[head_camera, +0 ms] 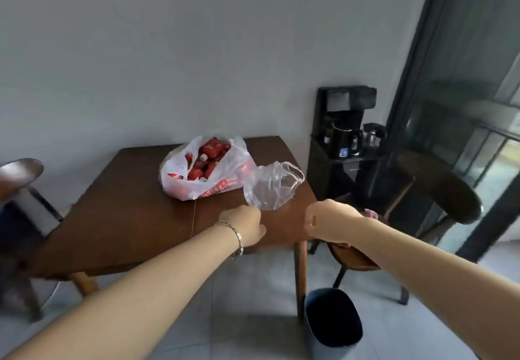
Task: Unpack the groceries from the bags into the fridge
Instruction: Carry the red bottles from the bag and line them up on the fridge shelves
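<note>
The brown worktop (126, 204) carries an open-mouthed white bag (180, 182) of red packets (208, 154). Just beside it, the left hand (244, 226) pinches a clear bag (270, 188), seemingly empty; the right hand (323, 224) is curled on nothing visible. Tugging the clear film may snag the white bag and spill packets.

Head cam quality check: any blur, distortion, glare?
Head view: soft throughout, the chair at the left edge smeared; fisheye bows the door frame on the right; daylight comes through that door, with highlights on the clear bag the left hand grips.
</note>
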`<move>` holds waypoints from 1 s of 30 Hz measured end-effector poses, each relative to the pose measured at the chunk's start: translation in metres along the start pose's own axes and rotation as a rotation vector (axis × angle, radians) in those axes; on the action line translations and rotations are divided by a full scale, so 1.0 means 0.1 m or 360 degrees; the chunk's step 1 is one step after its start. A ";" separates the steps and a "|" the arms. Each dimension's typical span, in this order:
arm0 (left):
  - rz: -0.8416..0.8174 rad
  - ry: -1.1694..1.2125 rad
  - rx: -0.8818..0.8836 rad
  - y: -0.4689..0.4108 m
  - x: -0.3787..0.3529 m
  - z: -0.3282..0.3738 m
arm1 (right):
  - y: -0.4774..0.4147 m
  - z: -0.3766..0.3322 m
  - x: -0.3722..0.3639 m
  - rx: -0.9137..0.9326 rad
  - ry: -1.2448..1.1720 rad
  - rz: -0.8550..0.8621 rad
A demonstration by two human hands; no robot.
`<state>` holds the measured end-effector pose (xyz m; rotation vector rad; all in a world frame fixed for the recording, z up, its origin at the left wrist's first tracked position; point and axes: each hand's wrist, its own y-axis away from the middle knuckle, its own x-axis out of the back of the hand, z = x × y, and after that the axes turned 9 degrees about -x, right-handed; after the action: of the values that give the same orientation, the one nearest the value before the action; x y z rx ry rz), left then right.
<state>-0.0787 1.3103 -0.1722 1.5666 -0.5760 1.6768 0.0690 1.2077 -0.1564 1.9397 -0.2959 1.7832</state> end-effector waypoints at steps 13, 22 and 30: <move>0.0116 0.0186 0.0526 -1.40 0.34 -1.68 | -2.69 -0.99 0.16 0.0377 0.0019 -0.0187; 0.0173 -0.0075 0.0250 -2.47 0.17 -2.97 | -4.07 -1.72 -0.09 0.0347 -0.0052 -0.0190; -0.0434 -0.0688 0.0114 -3.27 -0.19 -4.06 | -4.89 -2.46 -0.37 0.0169 -0.0294 -0.0229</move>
<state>-0.0842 1.8143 -0.3054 1.9793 -0.4913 1.1733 0.0791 1.7415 -0.2843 2.1474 -0.1213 1.5602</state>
